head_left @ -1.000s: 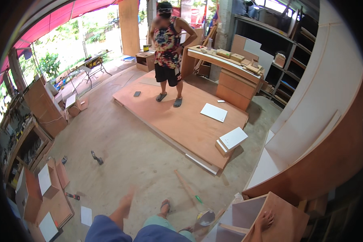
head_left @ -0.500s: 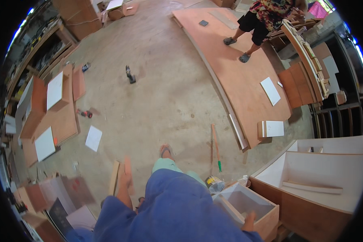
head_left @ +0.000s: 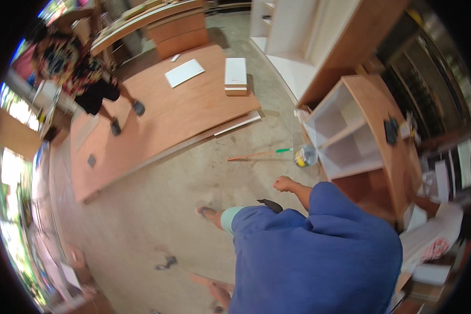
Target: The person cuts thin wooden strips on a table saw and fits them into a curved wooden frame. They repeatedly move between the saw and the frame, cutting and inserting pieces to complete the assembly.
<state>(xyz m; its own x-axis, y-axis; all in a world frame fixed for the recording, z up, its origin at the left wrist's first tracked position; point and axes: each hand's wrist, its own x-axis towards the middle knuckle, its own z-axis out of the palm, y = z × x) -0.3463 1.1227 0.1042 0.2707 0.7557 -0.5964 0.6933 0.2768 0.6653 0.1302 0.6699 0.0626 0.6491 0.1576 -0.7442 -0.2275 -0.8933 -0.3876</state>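
My left hand (head_left: 220, 294), low in the head view, is wrapped round a flat reddish-brown strip of wood (head_left: 199, 279). The strip's lower end is hidden by my blue shirt. My right hand (head_left: 284, 183) hangs out in front of me with its fingers curled in, and nothing shows in it. It is nearest to a clear bucket with a yellow label (head_left: 305, 156) and a thin stick with a green end (head_left: 256, 155), both on the concrete floor. Right of the bucket stands an open wooden cabinet with white compartments (head_left: 345, 133).
A co-worker (head_left: 70, 68) stands on a large plywood sheet (head_left: 141, 136) at the far left. A white panel (head_left: 184, 73) and a white-topped box (head_left: 235, 73) rest on that sheet. A tall white-lined cabinet (head_left: 293, 63) is at the back right. A power drill (head_left: 166, 262) lies on the floor.
My view has swung to the right. My right hand has come away from the wooden box and is now forward of my body. My left hand still holds the wood strip.
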